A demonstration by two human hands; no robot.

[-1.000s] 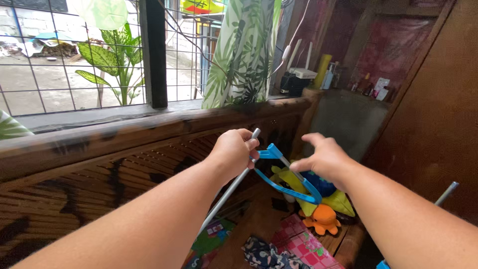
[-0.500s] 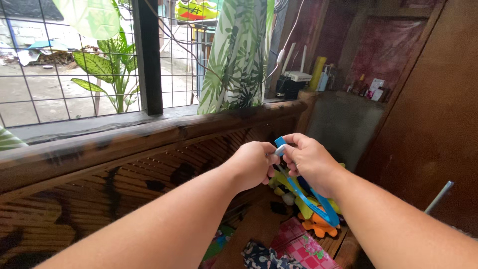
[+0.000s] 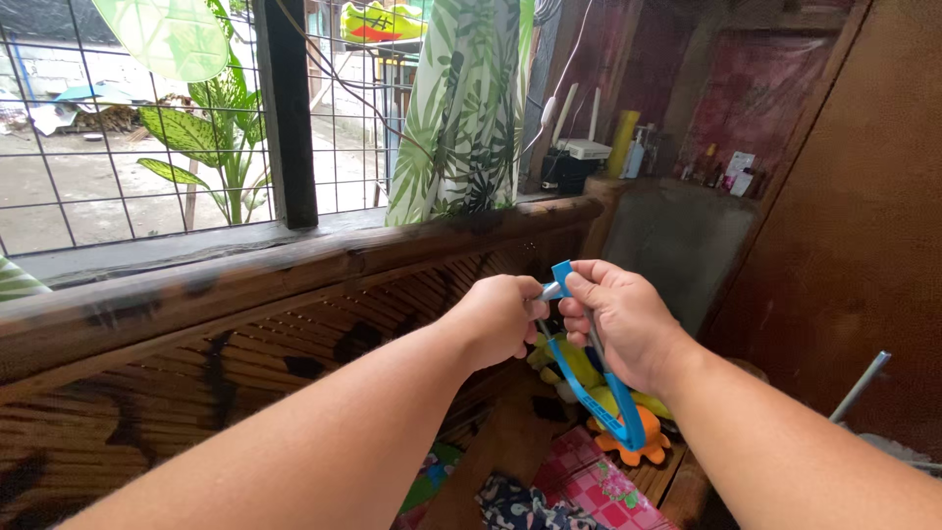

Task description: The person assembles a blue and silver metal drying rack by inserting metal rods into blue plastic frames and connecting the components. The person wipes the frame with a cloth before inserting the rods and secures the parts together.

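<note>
So the two hands that were apart a second ago are now bunched right together, and the blue strap that hung in a wide loop is pulled up tight between them. The left hand is clenched around a thin metal rod while the right hand pinches the blue strap onto its tip, looks like they're fitting the two together. Just below sits an orange toy, with the bamboo wall on the left.

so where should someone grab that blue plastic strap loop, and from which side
Probably at the top end of the blue plastic strap loop, coming from the right: there the right hand pinches it beside the left hand, while the lower loop hangs slack over the orange toy.
</note>
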